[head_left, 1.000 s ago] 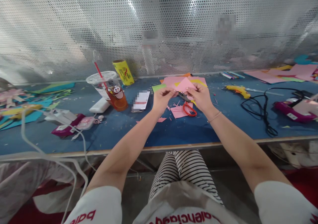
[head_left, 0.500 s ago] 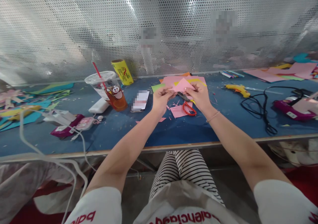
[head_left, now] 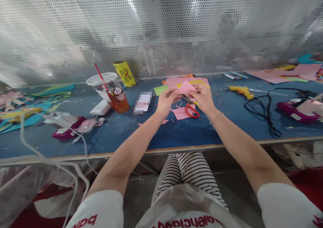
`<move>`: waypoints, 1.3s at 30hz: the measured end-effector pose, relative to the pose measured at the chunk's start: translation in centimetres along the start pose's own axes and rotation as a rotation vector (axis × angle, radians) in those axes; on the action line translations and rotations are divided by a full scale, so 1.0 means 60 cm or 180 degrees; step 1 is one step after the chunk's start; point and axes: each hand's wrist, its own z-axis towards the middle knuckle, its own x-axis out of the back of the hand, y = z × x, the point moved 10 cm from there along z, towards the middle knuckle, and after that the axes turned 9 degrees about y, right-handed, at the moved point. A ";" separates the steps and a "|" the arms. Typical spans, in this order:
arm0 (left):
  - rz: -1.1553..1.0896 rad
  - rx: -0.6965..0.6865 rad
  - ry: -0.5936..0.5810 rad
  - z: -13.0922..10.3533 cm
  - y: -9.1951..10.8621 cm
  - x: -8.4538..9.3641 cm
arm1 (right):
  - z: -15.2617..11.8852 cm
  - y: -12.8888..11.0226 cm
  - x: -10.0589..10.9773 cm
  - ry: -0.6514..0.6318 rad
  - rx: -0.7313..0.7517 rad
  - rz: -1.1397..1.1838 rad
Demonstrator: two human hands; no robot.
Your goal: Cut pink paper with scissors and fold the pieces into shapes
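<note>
A small piece of pink paper (head_left: 186, 86), with a pointed top, is held up over the table between my two hands. My left hand (head_left: 166, 101) pinches its left side between thumb and fingers. At its right side, my right hand (head_left: 202, 96) grips it the same way. Just below lie scissors (head_left: 192, 110) with red and yellow on the handles, their blades partly hidden by my right hand. Under the scissors is a pink paper scrap (head_left: 181, 113) with thin cuttings around it. Larger pink sheets (head_left: 203, 82) and a green piece of paper (head_left: 160, 90) lie behind my hands.
Left of my hands are a phone (head_left: 142, 102), a drink cup with a red straw (head_left: 118, 98), a white box-shaped item (head_left: 101, 107) and a yellow roll (head_left: 125, 73). To the right lie a yellow glue gun (head_left: 241, 92) and a black cable (head_left: 268, 110). A perforated metal panel (head_left: 176, 29) stands behind.
My left hand has shifted slightly right, closer to my right hand, and less of the pink paper shows between them. More of the green paper is uncovered.
</note>
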 end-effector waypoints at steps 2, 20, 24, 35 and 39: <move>0.0215 -0.0056 -0.0049 -0.004 -0.001 -0.006 | -0.004 -0.003 -0.004 -0.0032 -0.0019 0.0010; 0.0204 -0.0178 0.0285 -0.005 -0.003 0.008 | -0.008 0.039 -0.024 -0.0111 -0.0371 0.0670; 0.0212 -0.0361 0.0437 -0.011 -0.003 0.009 | -0.034 0.046 -0.072 -0.0573 -0.0507 0.0962; 0.0091 -0.0281 0.0361 -0.020 -0.005 -0.003 | -0.027 0.050 -0.036 0.0225 -0.0712 0.1300; 0.0062 -0.0226 0.0408 -0.019 -0.007 -0.001 | -0.017 0.052 -0.016 0.0471 -0.0770 0.1439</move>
